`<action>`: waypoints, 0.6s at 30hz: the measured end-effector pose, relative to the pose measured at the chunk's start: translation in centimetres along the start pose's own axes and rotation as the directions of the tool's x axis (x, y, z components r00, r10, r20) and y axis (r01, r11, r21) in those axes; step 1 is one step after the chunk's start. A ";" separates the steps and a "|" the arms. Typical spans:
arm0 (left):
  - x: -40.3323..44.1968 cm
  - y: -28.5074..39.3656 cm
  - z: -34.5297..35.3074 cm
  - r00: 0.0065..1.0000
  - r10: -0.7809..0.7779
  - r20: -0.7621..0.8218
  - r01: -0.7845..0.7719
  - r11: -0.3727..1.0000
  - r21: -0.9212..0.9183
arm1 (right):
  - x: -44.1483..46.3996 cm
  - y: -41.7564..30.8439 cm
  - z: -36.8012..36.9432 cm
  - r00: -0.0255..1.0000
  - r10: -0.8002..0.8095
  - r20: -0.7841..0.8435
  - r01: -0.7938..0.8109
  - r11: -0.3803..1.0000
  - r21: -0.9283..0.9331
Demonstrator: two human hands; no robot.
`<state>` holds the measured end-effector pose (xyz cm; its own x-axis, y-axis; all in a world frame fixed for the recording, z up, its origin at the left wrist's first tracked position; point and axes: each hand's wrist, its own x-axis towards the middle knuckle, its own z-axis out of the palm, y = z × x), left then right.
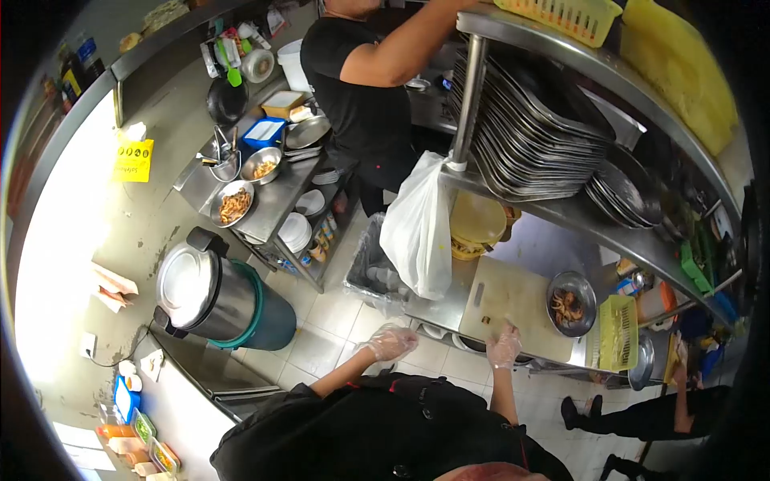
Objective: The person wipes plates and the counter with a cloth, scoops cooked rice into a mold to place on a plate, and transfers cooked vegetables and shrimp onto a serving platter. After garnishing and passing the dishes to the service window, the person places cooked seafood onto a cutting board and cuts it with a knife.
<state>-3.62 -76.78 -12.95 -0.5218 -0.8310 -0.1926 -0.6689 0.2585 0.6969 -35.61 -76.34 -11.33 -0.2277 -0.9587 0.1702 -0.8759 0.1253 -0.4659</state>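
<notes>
My left hand [391, 343], in a clear plastic glove, hangs over the tiled floor left of the counter. Its fingers look loosely extended, with nothing visible in them. My right hand [504, 346], gloved the same way, is at the front edge of a pale cutting board [511, 290], fingers pointing forward and seemingly empty. Whether it touches the board I cannot tell. A small dark piece [486, 320] lies on the board just left of that hand. Farther right, a round metal bowl [571, 304] holds brownish pieces of food.
A white plastic bag [419, 228] hangs from the shelf post, above a lined bin [374, 264]. Stacked dark trays [537, 132] fill the shelf. A yellow basket [618, 333] stands right of the bowl. One co-worker [361, 104] stands ahead; another person's legs [626, 417] show at right.
</notes>
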 end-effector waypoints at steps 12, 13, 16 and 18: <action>-5.9 -5.4 -3.0 0.931 -0.363 0.028 0.359 0.929 0.084 | -0.2 6.5 1.6 0.999 0.030 0.014 -0.024 0.945 -0.327; -6.2 -5.8 -2.9 0.946 -0.325 -0.015 0.325 0.944 0.052 | -0.4 7.0 1.5 1.000 -0.025 -0.003 0.023 0.939 -0.343; -6.1 -5.9 -2.8 0.947 -0.321 -0.030 0.321 0.946 0.031 | 0.1 5.8 -0.1 0.999 0.041 0.027 -0.030 0.947 -0.320; -6.0 -5.0 -3.4 0.941 -0.339 -0.001 0.339 0.940 0.024 | 0.5 5.1 -0.9 0.996 0.084 0.041 -0.068 0.951 -0.302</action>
<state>4.65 -74.77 -12.94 -0.2635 -0.8698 -0.4172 -0.8187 -0.0271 0.5736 -40.55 -75.96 -12.84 -0.2828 -0.9545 0.0948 -0.9460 0.2612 -0.1921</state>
